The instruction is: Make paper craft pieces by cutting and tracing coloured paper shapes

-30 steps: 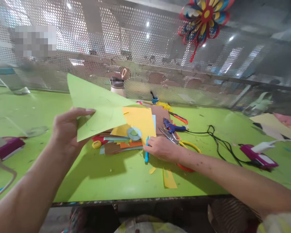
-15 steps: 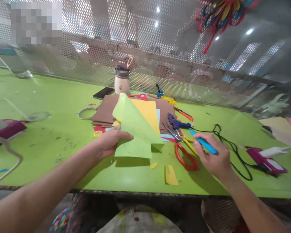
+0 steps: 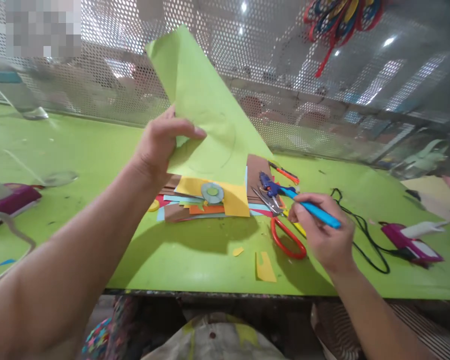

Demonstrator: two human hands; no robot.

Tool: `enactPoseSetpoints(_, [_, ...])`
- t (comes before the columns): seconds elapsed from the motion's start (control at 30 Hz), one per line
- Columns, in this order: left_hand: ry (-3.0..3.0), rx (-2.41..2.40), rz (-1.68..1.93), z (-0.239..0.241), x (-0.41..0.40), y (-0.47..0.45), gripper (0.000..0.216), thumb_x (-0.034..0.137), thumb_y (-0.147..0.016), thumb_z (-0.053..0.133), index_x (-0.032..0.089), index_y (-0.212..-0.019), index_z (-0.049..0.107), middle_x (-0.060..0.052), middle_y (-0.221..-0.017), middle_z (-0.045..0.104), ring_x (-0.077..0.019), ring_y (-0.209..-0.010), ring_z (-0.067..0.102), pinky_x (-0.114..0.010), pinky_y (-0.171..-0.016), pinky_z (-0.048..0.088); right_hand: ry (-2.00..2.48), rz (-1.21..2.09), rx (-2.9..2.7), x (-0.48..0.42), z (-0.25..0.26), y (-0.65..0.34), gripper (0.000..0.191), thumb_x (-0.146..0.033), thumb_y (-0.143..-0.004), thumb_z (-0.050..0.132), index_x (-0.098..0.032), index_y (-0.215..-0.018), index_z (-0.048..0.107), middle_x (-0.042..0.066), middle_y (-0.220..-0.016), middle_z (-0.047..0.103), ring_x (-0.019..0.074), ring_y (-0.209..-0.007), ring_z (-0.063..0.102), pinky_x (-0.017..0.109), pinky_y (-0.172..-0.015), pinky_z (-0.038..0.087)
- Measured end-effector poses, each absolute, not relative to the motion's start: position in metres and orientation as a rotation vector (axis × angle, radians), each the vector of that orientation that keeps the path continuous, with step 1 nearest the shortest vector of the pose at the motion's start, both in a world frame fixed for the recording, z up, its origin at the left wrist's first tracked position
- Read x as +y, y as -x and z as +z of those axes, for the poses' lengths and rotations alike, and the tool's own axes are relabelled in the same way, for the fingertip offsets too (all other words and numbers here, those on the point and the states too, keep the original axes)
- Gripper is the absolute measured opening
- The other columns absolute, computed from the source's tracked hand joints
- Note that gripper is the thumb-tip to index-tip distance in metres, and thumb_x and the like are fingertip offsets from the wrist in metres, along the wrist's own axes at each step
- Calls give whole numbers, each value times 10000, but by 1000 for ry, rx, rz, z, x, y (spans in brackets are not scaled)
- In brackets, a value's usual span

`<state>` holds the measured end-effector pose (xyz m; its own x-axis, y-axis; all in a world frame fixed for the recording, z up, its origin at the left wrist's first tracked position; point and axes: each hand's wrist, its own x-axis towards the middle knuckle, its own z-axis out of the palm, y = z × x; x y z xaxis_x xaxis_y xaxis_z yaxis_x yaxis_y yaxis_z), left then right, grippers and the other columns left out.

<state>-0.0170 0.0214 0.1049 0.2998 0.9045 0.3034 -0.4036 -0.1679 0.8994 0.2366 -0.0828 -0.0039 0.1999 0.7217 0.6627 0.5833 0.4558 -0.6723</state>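
My left hand pinches a light green sheet of paper, thumb in front, raised above the table. A faint round outline shows on the sheet, and its upper left part is bent. Between the fingers of my right hand is a blue pen, its tip pointing up and left. Close by lie scissors with red handles and a dark blue glue gun. Under the raised sheet are yellow paper, brown sheets and a pale blue ring.
A black cord loops to the right, near a magenta device. Another magenta device is at the left. Yellow scraps lie near the front edge. A perforated metal screen stands behind the table.
My left hand has lifted the green sheet up and away, uncovering the ring and paper beneath, while the sheet now blocks the bottle. My right hand has shifted slightly with the pen.
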Motion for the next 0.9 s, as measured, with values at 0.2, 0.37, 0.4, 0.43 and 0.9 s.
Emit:
enactPoseSetpoints(0.2, [-1007, 700, 1073, 59, 18, 33, 490, 34, -655, 556, 149, -1120, 657, -64, -851, 772, -219, -578, 715, -259, -506, 571, 1162, 45, -1229, -97, -2, -234, 121, -174, -829, 655, -176, -949, 654, -2, -684, 630, 177, -602, 635, 333, -605, 527])
enactPoseSetpoints(0.37, [-921, 1112, 778, 3, -5, 45, 788, 40, -619, 717, 207, -1353, 486, -99, -918, 765, -234, -561, 704, -305, -473, 579, 1162, 23, -1251, -94, -4, -232, 125, -178, -825, 663, -182, -950, 663, 8, -720, 653, 174, -605, 635, 338, -611, 538])
enactPoseSetpoints(0.4, [-931, 1178, 811, -3, -10, 44, 819, 64, -639, 721, 216, -1391, 434, -114, -1021, 746, -237, -639, 719, -324, -544, 600, 1160, 50, -1267, -93, -4, -230, 124, -175, -831, 658, -182, -955, 659, 9, -726, 656, 173, -611, 637, 337, -621, 541])
enactPoseSetpoints(0.43, [-954, 1207, 855, -8, -15, 42, 825, 88, -654, 719, 219, -1407, 406, -129, -1124, 711, -244, -706, 726, -342, -596, 608, 1168, 86, -1293, -92, -5, -227, 123, -175, -841, 650, -184, -963, 653, 9, -731, 657, 171, -619, 640, 336, -636, 544])
enactPoseSetpoints(0.9, [-1592, 1445, 927, -33, -29, 42, 747, 297, -727, 617, 105, -1397, 350, -135, -1116, 671, -285, -1082, 624, -378, -860, 497, 1359, 513, -2072, -60, -39, -199, 280, -296, -959, 495, -220, -1222, 550, 87, -1078, 698, 236, -1032, 650, 391, -893, 513])
